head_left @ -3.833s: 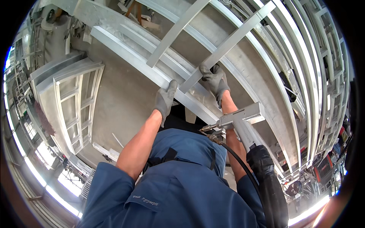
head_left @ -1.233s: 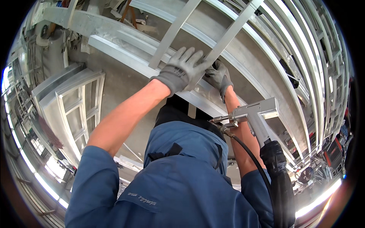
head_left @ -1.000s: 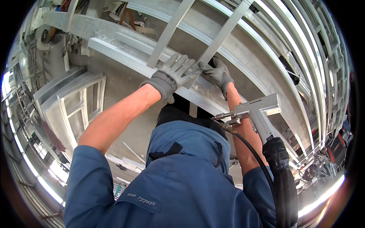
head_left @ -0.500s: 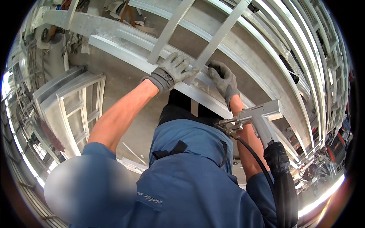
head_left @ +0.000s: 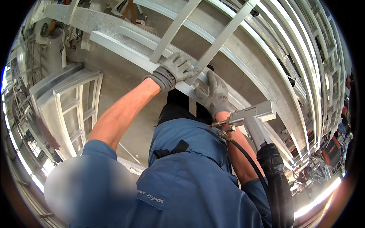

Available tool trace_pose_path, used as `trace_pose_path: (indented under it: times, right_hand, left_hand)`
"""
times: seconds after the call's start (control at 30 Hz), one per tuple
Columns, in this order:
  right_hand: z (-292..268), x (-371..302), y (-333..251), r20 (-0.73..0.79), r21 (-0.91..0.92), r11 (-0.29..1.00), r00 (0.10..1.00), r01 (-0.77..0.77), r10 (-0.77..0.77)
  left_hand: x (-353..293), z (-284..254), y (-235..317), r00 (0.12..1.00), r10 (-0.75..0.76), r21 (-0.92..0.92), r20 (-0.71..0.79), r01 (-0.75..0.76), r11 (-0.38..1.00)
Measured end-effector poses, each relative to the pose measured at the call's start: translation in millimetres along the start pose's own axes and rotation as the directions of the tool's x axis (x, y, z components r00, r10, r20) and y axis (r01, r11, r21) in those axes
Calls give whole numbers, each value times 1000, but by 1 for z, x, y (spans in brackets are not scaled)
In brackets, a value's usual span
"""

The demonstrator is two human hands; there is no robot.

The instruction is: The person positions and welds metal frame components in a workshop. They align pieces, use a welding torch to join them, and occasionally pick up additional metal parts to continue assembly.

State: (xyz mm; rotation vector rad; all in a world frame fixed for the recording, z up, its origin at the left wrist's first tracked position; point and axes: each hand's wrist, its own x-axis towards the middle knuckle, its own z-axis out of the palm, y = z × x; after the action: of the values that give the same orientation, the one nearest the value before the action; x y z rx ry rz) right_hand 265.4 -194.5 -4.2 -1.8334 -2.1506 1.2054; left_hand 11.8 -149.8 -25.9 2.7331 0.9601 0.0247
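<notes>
My left hand (head_left: 175, 71), in a grey work glove, lies over a silver metal rail (head_left: 125, 51) between two crossbars. Its fingers are spread, and one reaches to the foot of the right crossbar (head_left: 224, 40). On the same rail, right of that crossbar, rests my right hand (head_left: 215, 93), also gloved, with fingers stretched and apart. The left crossbar (head_left: 173, 34) meets the rail just beyond my left fingers. A silver pistol-shaped tool (head_left: 253, 114) with a black-wrapped handle and hose hangs above my right forearm, in neither hand.
Long curved-looking metal rails (head_left: 281, 60) run along the right. Metal frames (head_left: 78, 108) with crosspieces lean at the left. Scraps and a wooden stand (head_left: 128, 9) lie beyond the rails. At the lower right is cluttered equipment (head_left: 332, 152).
My right hand has come nearer and a little left, from curled fingers at the rail's far side to fingers spread across it. My left hand stays almost where it was.
</notes>
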Motion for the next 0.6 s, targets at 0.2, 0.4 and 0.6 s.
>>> trace_pose_path:
  times: [0.2,0.4,0.6]
  right_hand:
    - [-21,34,-11,67,24,994,992,-111,109]
    - [16,39,-31,50,-353,902,957,-250,285]
    - [5,35,-49,78,-349,902,952,-253,297]
  left_hand:
    - [0,2,0,999,-9,5,-35,9,1000]
    - [2,6,-4,995,19,10,-94,-18,1000]
    - [-1,5,-1,997,-12,-2,-76,12,1000]
